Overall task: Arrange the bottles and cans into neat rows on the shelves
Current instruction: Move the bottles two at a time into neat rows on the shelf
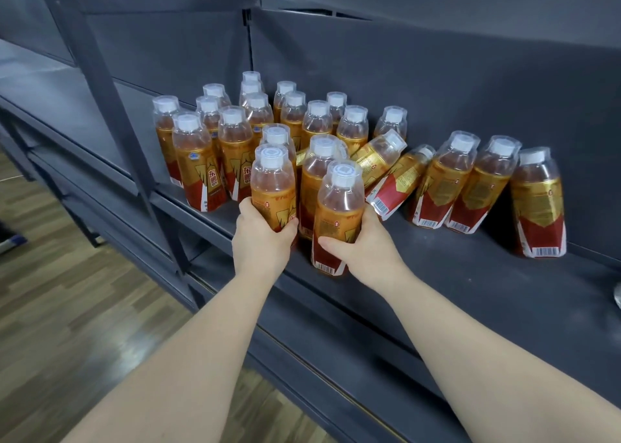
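Observation:
Several bottles with amber drink, gold-and-red labels and white caps under clear covers stand on a dark grey shelf (pixel 470 274). My left hand (pixel 260 237) grips the lower half of one front bottle (pixel 273 180). My right hand (pixel 363 246) grips the bottle beside it (pixel 339 207), at the shelf's front edge. Behind them a cluster of bottles (pixel 232 133) stands upright in rough rows. Two bottles (pixel 396 180) lean left against the cluster. Three more bottles (pixel 484 187) stand apart at the right.
A grey upright post (pixel 111 106) rises left of the bottles. The grey back panel (pixel 437 73) closes the shelf behind. Lower shelves (pixel 302 358) run below the front edge. Wooden floor (pixel 67 308) lies at the lower left. Bare shelf surface spreads right of my right hand.

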Tool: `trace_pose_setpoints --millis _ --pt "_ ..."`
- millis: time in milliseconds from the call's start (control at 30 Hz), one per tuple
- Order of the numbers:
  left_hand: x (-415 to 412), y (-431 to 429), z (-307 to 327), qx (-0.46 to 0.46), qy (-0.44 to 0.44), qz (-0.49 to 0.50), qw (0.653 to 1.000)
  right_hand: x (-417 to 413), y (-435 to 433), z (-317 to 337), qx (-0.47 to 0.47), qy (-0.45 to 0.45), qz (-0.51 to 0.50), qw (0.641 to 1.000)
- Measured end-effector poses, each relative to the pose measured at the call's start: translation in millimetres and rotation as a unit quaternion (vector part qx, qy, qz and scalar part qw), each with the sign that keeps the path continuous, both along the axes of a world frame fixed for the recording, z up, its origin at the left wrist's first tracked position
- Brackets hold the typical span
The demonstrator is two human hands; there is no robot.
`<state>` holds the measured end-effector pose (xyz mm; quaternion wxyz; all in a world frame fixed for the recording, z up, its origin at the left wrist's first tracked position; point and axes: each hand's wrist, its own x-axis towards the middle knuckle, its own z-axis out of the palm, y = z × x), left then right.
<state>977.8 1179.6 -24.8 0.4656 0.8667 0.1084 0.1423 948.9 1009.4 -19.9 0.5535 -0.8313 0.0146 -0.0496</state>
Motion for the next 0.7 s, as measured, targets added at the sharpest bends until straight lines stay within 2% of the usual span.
trace_pose_setpoints --millis 300,700 --pt "-28.4 -24.5 10.4 0.028 -0.026 -0.095 0.995 -33.2 -30.6 12.0 -0.008 -0.033 -0.127 0.991" --pt "-90.4 -134.8 21.1 0.027 -0.026 -0.250 0.968 -137.0 -125.2 23.8 -0.038 -0.031 -0.272 0.961"
